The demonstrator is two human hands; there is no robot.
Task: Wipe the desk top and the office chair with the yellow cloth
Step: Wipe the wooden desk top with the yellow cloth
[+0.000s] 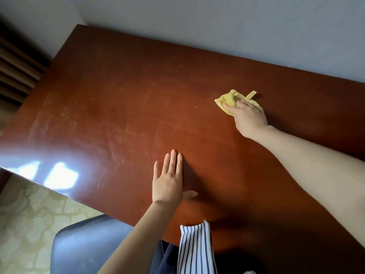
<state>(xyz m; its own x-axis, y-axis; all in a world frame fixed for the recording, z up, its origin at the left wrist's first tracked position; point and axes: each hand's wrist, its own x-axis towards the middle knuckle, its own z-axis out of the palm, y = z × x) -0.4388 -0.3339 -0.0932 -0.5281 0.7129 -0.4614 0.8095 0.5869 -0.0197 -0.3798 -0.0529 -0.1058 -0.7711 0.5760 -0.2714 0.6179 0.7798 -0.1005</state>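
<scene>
With the right hand (249, 115) bunching the yellow cloth (227, 99) in its grip and the left hand (169, 179) spread flat on the table (118, 91), long overlapping strokes would probably serve best.

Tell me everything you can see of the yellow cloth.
The yellow cloth is a small, soft-looking pale-yellow rag, crumpled into folds rather than spread flat. A short yellow tag loop sticks out from its far edge. It lies on the red-brown desk top, right of centre toward the wall. The right hand rests on it with bent fingers, covering its near part.
</scene>
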